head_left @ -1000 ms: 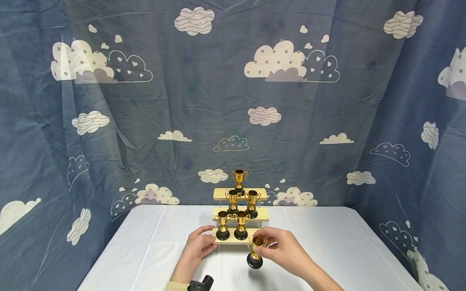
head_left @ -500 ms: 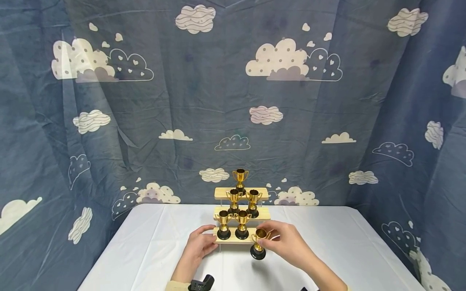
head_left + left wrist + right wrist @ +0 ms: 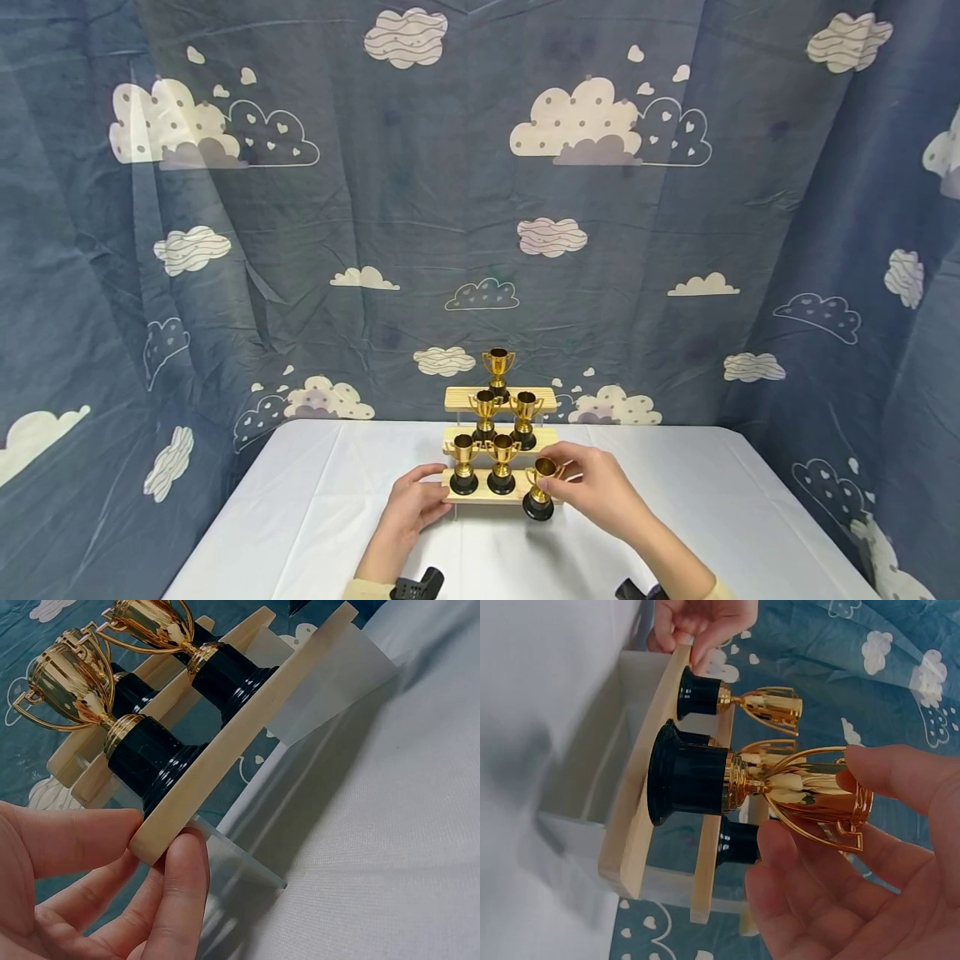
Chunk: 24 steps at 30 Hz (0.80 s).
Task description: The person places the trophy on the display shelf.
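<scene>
A three-tiered wooden display stand (image 3: 483, 497) with clear supports stands on the table. My left hand (image 3: 405, 510) grips the left end of its lowest shelf, thumb and fingers either side of the board (image 3: 217, 769) in the left wrist view. With my right hand (image 3: 600, 490) I hold a small gold trophy cup (image 3: 537, 503) by its cup. Its black base (image 3: 694, 778) is at the front edge of the lowest shelf's right part; contact cannot be told. Two trophies (image 3: 502, 479) stand left of it, two (image 3: 523, 433) on the middle shelf, one (image 3: 498, 375) on top.
A white cloth (image 3: 315, 500) covers the table. Behind and at both sides hangs a dark blue curtain (image 3: 420, 192) with a cloud pattern. Each wrist bears a black device, the left one (image 3: 417, 585) at the bottom edge.
My right hand has carried the held trophy up and slightly right, from in front of the stand to the lowest shelf's right end. The left hand keeps its grip on the shelf.
</scene>
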### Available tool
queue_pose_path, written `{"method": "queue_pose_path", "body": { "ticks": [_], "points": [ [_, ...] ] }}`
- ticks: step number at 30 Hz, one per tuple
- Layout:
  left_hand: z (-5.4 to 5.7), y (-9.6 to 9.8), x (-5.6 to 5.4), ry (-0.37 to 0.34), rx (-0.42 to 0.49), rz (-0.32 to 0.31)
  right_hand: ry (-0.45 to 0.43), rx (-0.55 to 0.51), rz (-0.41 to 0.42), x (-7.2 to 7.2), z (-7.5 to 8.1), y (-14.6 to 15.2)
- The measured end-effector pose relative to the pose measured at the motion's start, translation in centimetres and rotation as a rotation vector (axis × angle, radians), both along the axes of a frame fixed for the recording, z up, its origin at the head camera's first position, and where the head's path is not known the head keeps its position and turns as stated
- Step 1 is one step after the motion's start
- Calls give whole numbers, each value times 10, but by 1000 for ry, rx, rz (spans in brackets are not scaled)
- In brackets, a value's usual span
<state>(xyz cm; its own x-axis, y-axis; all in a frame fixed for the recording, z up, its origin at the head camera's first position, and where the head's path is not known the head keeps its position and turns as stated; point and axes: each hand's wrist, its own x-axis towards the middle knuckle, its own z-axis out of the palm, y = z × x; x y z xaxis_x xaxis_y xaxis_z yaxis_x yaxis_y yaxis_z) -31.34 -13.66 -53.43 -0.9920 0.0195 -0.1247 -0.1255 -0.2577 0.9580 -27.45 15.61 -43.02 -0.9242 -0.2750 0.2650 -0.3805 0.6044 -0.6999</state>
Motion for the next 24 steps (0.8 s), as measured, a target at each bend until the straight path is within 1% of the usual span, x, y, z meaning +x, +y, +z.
{"method": "queue_pose_path", "body": {
  "ticks": [6,13,17,24],
  "points": [
    [1,0,0,4,11,0,9,-7,-37,-7,-1,1],
    [1,1,-2,-45,3,21,12,-15,-80,-16,-5,2],
    [0,2,-3,-45,7,16,28,-15,-96,-20,-6,2],
    [0,0,-4,-50,7,16,-4,-11,-139,-28,-7,0]
  ]
}}
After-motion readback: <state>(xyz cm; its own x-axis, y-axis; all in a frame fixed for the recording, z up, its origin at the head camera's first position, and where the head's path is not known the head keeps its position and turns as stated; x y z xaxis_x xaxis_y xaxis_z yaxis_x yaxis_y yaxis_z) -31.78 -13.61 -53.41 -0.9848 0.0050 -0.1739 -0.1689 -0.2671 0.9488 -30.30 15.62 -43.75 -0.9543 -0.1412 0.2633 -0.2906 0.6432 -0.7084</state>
